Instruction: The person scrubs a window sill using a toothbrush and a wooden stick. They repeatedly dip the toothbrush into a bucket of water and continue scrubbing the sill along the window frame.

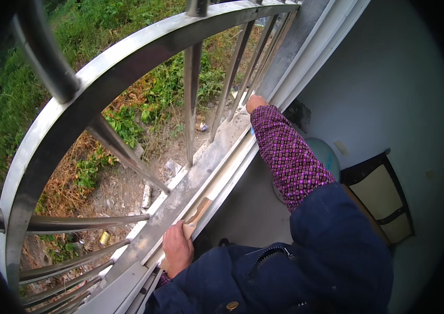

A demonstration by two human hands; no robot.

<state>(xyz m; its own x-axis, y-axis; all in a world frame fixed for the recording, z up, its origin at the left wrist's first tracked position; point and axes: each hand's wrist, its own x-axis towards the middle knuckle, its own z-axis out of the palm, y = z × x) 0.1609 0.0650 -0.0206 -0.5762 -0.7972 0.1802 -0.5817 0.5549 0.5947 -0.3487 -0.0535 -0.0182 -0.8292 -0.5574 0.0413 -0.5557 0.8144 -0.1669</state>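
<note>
My left hand (pixel 178 248) lies across the lower track of a white window frame (pixel 233 154), fingers bent over its outer lip. Beside its thumb, a brown flat piece (pixel 199 214), wood or cardboard, rests in the track with its end at the hand. Stretched forward, my right hand (pixel 256 103) is at the far end of the grey outer sill (pixel 206 157), close to the lower ends of the metal bars. Its fingers look curled, and whatever may be in them is hidden. A small blue thing (pixel 252 130) shows by the frame under my right sleeve.
A curved stainless-steel window guard (pixel 100 74) with bars bulges outward on the left. Below it are weeds, litter and a yellow can (pixel 104 238). Indoors, a dark-framed chair back (pixel 381 196) and a round greenish object (pixel 322 155) stand near the pale wall (pixel 375 94).
</note>
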